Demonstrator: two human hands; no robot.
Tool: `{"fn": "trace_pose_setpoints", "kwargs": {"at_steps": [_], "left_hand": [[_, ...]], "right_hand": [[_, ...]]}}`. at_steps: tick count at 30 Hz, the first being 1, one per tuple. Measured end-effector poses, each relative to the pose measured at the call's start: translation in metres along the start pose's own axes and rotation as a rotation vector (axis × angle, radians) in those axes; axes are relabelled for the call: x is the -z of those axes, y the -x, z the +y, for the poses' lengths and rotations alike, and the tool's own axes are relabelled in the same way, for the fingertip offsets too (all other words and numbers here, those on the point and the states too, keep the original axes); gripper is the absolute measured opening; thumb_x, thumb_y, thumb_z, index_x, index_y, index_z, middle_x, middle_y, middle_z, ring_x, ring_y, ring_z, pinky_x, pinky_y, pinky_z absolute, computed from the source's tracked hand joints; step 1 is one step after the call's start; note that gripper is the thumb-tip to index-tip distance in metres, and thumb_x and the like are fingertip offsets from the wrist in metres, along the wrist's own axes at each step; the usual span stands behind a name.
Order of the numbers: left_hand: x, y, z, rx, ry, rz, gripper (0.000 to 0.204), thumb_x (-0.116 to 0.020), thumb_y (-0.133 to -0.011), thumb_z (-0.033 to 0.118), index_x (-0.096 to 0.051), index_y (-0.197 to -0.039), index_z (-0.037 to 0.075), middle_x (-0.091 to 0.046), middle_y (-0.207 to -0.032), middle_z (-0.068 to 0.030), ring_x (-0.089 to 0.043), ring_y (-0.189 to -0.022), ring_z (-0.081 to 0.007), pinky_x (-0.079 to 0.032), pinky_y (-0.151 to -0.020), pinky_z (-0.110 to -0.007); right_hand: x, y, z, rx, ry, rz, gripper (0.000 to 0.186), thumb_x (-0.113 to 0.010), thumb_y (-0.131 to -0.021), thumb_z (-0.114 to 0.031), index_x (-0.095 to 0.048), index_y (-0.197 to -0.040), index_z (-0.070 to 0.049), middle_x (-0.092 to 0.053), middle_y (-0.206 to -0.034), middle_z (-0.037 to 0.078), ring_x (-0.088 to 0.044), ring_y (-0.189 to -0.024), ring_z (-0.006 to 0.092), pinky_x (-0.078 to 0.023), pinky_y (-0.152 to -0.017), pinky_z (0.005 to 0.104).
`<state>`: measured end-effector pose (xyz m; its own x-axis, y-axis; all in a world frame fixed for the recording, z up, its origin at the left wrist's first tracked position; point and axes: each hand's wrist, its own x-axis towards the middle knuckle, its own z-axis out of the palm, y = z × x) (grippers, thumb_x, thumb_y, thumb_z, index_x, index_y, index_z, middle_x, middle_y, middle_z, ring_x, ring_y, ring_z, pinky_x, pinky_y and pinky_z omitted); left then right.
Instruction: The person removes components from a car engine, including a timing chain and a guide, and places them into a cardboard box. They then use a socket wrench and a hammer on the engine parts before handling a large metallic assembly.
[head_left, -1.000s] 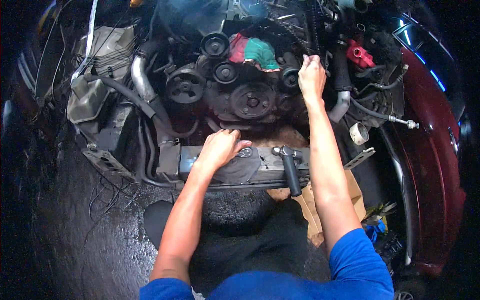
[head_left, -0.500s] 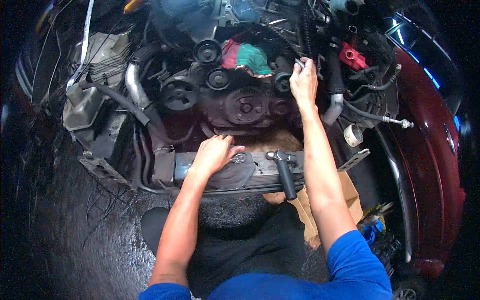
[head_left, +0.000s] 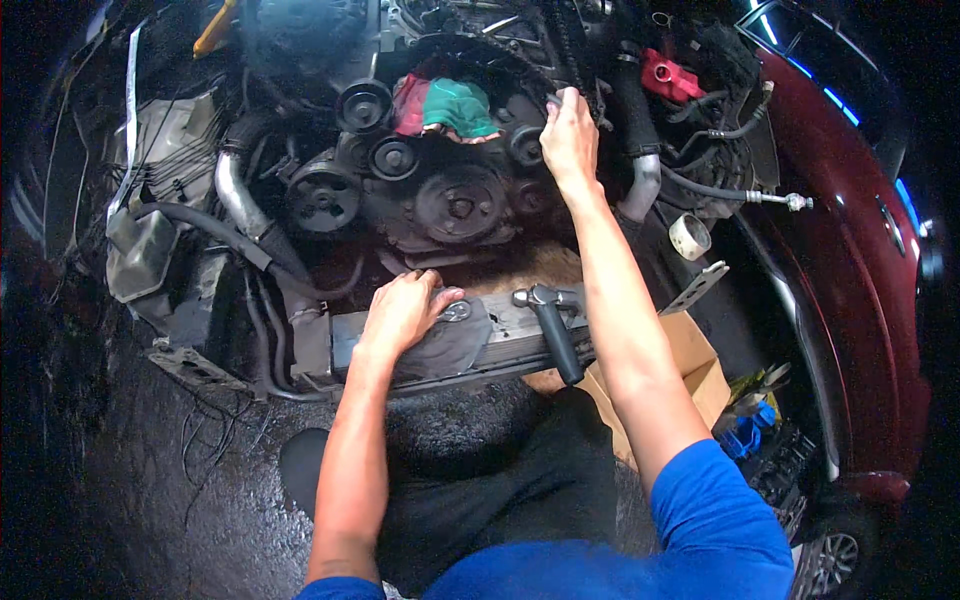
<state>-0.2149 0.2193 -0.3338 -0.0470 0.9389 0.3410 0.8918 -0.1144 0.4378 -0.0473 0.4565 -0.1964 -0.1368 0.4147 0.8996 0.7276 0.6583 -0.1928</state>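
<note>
My left hand is curled over the top edge of the radiator, beside a round metal cap. My right hand is closed on a small dark metal piece, too hidden to name, just above the pulley at the engine's upper right. A red and green cloth is bunched among the pulleys, above the large central crank pulley. On the radiator, between my arms, rests a black-handled tool with a metal head.
Hoses and a metal pipe flank the engine, with a red part at upper right and a white ring below it. A cardboard box and blue items lie lower right, beside the maroon fender.
The whole view has shifted, so the engine sits further left in the picture. My right hand has shifted slightly upward against the pulley; my left hand stays on the radiator.
</note>
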Motion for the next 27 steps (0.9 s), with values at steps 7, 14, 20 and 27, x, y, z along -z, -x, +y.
{"fn": "trace_pose_setpoints", "kwargs": {"at_steps": [7,14,20,27], "left_hand": [[0.0,0.002,-0.001,-0.011,-0.014,-0.003,0.05,-0.059,-0.091,0.05,-0.068,-0.1,0.001,-0.068,-0.094,-0.0201,-0.065,-0.091,-0.0375,-0.051,-0.081,-0.046],[-0.003,0.002,-0.007,0.002,-0.025,-0.005,0.049,-0.06,-0.091,0.048,-0.068,-0.098,0.0,-0.068,-0.093,-0.02,-0.065,-0.092,-0.0377,-0.051,-0.081,-0.046],[-0.003,-0.001,0.0,-0.011,-0.028,0.0,0.049,-0.06,-0.091,0.048,-0.068,-0.098,0.0,-0.068,-0.094,-0.0203,-0.065,-0.091,-0.0378,-0.051,-0.08,-0.046],[-0.003,0.001,0.0,0.0,-0.037,-0.014,0.051,-0.06,-0.09,0.049,-0.067,-0.1,0.0,-0.068,-0.093,-0.0213,-0.065,-0.091,-0.0384,-0.051,-0.081,-0.046]], "right_hand": [[0.006,0.0,-0.011,-0.243,-0.055,-0.13,0.021,-0.053,-0.096,-0.017,-0.052,-0.107,0.001,-0.062,-0.106,0.028,-0.063,-0.095,0.0439,-0.051,-0.079,0.0492],[0.007,0.003,-0.018,-0.288,-0.139,-0.126,0.021,-0.052,-0.096,-0.016,-0.05,-0.108,0.001,-0.062,-0.106,0.029,-0.063,-0.096,0.0433,-0.052,-0.079,0.0498],[-0.002,0.005,-0.001,-0.091,-0.047,-0.042,0.023,-0.051,-0.097,-0.019,-0.05,-0.109,0.002,-0.06,-0.111,0.031,-0.062,-0.097,0.0443,-0.052,-0.08,0.0494],[-0.001,0.001,0.002,0.043,0.061,-0.031,0.025,-0.048,-0.099,-0.022,-0.05,-0.109,0.001,-0.062,-0.105,0.031,-0.064,-0.093,0.0445,-0.052,-0.079,0.0506]]}}
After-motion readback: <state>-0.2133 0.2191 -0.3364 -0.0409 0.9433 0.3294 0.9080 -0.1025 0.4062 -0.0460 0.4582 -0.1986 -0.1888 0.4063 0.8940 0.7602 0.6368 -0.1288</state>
